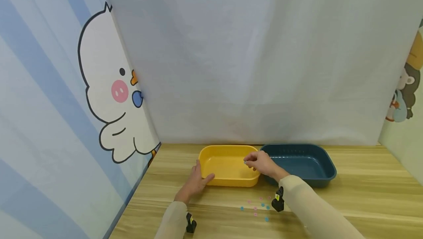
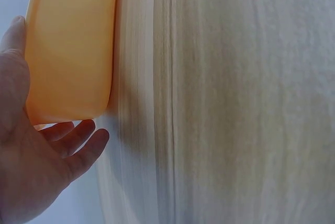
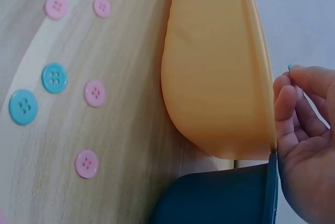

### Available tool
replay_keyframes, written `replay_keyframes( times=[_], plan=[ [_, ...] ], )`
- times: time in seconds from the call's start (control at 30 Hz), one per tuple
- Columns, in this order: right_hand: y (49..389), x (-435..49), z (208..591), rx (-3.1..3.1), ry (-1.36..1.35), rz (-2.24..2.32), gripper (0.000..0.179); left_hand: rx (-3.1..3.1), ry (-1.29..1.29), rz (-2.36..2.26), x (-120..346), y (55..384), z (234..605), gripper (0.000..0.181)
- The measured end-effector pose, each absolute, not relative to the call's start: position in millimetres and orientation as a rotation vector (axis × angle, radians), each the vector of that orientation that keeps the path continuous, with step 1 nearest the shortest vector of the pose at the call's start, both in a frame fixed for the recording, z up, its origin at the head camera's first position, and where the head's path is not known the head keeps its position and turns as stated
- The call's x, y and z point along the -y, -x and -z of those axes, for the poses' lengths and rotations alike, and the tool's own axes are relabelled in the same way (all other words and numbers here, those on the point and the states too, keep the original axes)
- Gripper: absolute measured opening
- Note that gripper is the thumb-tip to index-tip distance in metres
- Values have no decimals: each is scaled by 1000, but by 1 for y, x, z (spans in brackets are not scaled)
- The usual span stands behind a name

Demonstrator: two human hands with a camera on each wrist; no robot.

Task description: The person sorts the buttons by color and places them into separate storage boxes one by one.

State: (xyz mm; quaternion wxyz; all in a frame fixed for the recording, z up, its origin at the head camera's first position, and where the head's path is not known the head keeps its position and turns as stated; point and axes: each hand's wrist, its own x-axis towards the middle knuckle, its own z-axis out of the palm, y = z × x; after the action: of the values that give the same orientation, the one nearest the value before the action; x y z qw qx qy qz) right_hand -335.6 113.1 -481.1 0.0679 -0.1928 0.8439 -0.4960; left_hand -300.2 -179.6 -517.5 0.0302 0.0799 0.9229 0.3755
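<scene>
My left hand (image 1: 195, 183) rests at the near left corner of a yellow plastic tub (image 1: 228, 182), thumb at the front rim and the other fingers along its left side. In the left wrist view those fingers are mostly straight and spread beside the tub's end wall. Over the tub's right part, my right hand (image 1: 263, 163) pinches a small blue button (image 3: 290, 68) between thumb and forefinger. Only the button's edge shows. Several loose pink buttons (image 3: 95, 93) and blue buttons (image 3: 54, 77) lie flat on the table in front of the tub.
A dark blue tub (image 1: 325, 182) stands right beside the yellow one, under my right wrist. Both sit on a wood-grain table (image 1: 370, 195) near its back edge. A pale curtain (image 1: 264, 66) hangs behind, and a printed curtain (image 1: 49, 103) hangs at the left.
</scene>
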Motion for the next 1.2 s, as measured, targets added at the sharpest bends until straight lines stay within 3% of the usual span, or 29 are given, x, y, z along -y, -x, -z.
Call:
replay_keyframes(
  times=[0.73,1.2],
  plan=[
    [342,-106,481,-2570,357,1540,16,-2821,-236,-1179,179,298,515,95],
    [343,-105,482,-2546,331,1551,29,-2814,-255,-1174,180,297,514,93]
  ],
)
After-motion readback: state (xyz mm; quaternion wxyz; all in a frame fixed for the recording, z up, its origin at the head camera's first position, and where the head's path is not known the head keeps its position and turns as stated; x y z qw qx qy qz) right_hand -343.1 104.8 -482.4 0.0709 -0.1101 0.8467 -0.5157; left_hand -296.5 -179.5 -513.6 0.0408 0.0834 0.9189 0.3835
